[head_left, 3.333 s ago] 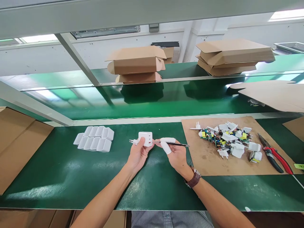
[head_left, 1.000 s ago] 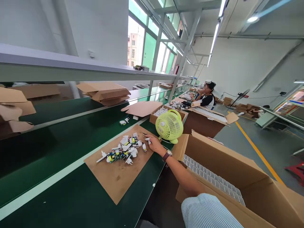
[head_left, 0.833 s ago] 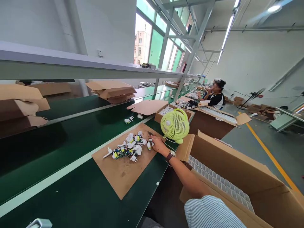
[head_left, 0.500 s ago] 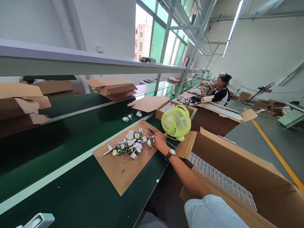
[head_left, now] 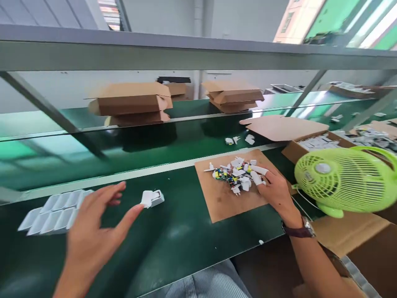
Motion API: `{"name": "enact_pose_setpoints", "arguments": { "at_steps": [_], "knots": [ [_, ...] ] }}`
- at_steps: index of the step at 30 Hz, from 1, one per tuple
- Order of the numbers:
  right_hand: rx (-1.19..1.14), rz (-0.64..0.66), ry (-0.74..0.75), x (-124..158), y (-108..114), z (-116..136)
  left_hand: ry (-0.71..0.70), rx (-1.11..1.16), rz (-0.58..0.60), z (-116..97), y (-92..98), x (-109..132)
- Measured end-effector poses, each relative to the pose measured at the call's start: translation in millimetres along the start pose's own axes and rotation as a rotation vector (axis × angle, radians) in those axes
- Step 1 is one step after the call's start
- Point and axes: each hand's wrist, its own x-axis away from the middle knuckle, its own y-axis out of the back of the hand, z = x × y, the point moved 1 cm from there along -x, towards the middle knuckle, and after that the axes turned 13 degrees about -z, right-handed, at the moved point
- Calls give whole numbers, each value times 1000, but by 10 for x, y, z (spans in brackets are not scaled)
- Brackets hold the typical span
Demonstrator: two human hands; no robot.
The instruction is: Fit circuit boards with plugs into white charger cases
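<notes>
My left hand (head_left: 96, 231) is open, thumb and fingers spread, with nothing between them. Its thumb tip is close to a small white plastic casing (head_left: 152, 198) on the green bench; I cannot tell whether they touch. My right hand (head_left: 276, 192), white covers on two fingertips, reaches to the right edge of a pile of white plug casings and small circuit boards (head_left: 234, 174). Those two fingers are stretched out and apart, with no part clearly held. Beneath the pile lies a brown cardboard sheet (head_left: 220, 209). Left of my left hand sits a white compartment tray (head_left: 52, 213), partly covered by it.
A lime-green fan (head_left: 344, 180) stands right of my right hand, its white cable near my wrist. Behind are a box of white parts (head_left: 291, 151), a flat cardboard piece (head_left: 285, 126) and folded cartons (head_left: 133, 99). An open carton (head_left: 356, 236) stands at the bench's right edge.
The view has swung left, bringing my left hand, the white casing and the tray into sight. My right hand has moved from beside the red-handled pliers onto the pile's edge.
</notes>
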Motion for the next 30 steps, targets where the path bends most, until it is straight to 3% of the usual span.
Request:
{"name": "enact_pose_setpoints", "arguments": {
  "at_steps": [2,5,8,12,15,17,19,20,22,23,24,25,28,30],
  "knots": [
    [-193,127,127,40,-269,322,100,-5,66,223,-248,5],
    [-365,420,266,133,-827,792,286,184,274,557,-654,55],
    [-387,618,286,152,-1463,1072,226,193,407,723,-859,102],
    [-309,776,144,86,-2096,1263,135,129,390,719,-897,79],
    [-295,793,92,73,-2193,1405,103,114,346,670,-936,29],
    [-315,762,84,91,-2092,1492,60,121,336,659,-973,-30],
    [-446,841,-4,129,-1952,1563,84,126,320,684,-999,-124],
    [-572,973,-73,152,-1899,1597,124,129,301,706,-1004,-184],
    [-865,1381,-169,185,-1862,1663,211,148,246,751,-1005,-308],
    [-948,1526,-178,173,-1887,1684,241,164,218,767,-1005,-364],
    [-952,1561,-162,132,-1944,1690,258,183,195,776,-1007,-410],
    [-898,1484,-147,61,-2026,1681,265,205,181,779,-1013,-444],
    [-658,973,-194,-252,-2263,1583,267,250,193,772,-1060,-487],
    [-585,796,-237,-419,-2291,1495,254,252,229,769,-1118,-498]
  ]
}}
